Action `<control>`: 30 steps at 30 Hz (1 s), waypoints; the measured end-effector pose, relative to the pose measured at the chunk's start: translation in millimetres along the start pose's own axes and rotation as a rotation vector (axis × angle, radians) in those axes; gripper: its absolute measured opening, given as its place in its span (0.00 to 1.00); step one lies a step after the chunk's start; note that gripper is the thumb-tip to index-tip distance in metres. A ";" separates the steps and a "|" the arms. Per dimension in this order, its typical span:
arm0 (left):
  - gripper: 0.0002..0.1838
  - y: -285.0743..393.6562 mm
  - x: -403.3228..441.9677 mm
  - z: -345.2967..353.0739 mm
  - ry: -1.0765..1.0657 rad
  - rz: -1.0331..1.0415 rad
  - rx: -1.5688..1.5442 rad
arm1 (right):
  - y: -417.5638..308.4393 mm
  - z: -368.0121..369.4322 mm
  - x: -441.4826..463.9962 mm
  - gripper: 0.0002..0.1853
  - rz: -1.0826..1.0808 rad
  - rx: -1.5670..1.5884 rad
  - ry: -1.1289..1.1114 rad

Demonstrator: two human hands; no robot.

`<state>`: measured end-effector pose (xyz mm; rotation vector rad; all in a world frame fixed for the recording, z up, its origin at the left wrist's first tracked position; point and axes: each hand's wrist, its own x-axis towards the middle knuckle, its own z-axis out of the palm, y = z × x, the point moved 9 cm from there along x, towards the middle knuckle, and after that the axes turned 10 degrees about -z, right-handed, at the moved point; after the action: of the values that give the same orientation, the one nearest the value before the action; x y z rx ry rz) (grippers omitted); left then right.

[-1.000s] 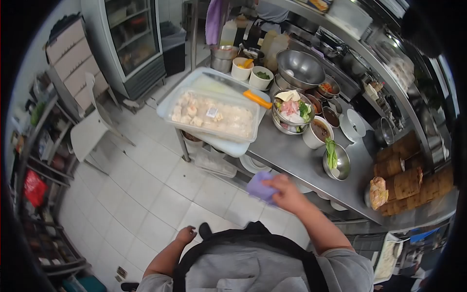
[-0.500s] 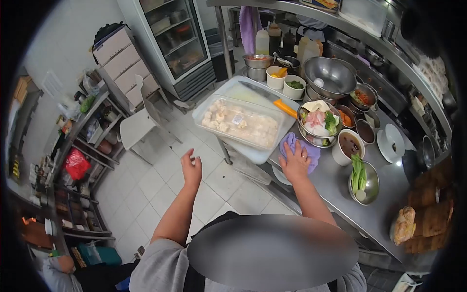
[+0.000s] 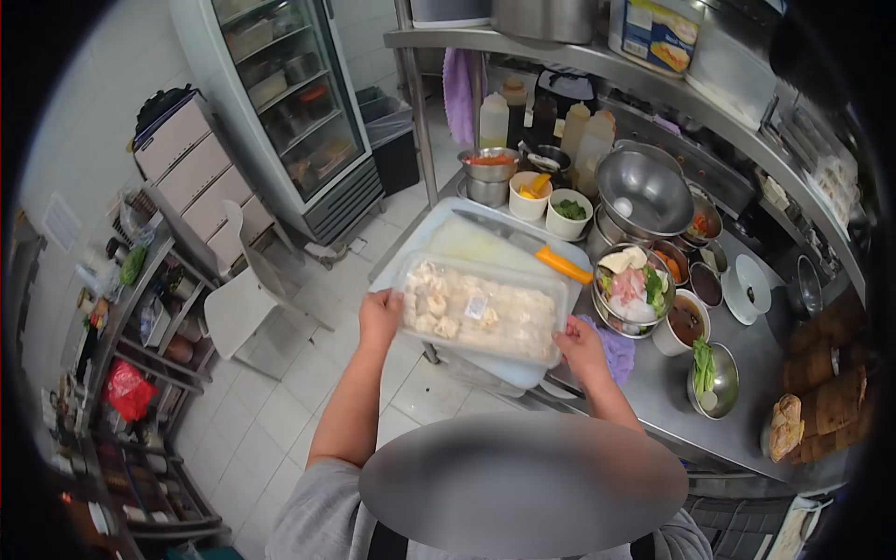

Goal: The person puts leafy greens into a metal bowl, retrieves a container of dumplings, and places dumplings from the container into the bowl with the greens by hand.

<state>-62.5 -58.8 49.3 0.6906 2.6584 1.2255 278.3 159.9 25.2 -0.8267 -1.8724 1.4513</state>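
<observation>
Two grips, by left hand [image 3: 379,319] and right hand [image 3: 581,351], on the clear plastic container [image 3: 518,282] between, over the cutting board [image 3: 518,373]. Best kept level, evenly supported, clear of the orange-handled knife [image 3: 563,265] just beyond.

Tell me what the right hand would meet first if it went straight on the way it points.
The clear plastic container: the right hand appears to be touching its right end. Past that, the cutting board looks next, though depth is unclear.
</observation>
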 end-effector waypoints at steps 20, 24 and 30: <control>0.12 16.3 20.6 13.3 -0.063 0.137 -0.121 | -24.4 -8.8 -11.4 0.19 0.007 -0.389 0.354; 0.12 8.4 21.4 15.6 -0.061 0.122 -0.130 | -8.9 -14.2 1.1 0.20 0.099 -0.254 0.262; 0.13 15.4 22.6 17.7 -0.100 0.261 -0.103 | -55.6 -7.5 32.9 0.22 -0.157 -0.821 0.278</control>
<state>-71.8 -27.6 50.6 1.0775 2.4632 1.3383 258.4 179.1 84.1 -1.1369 -2.2419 0.3986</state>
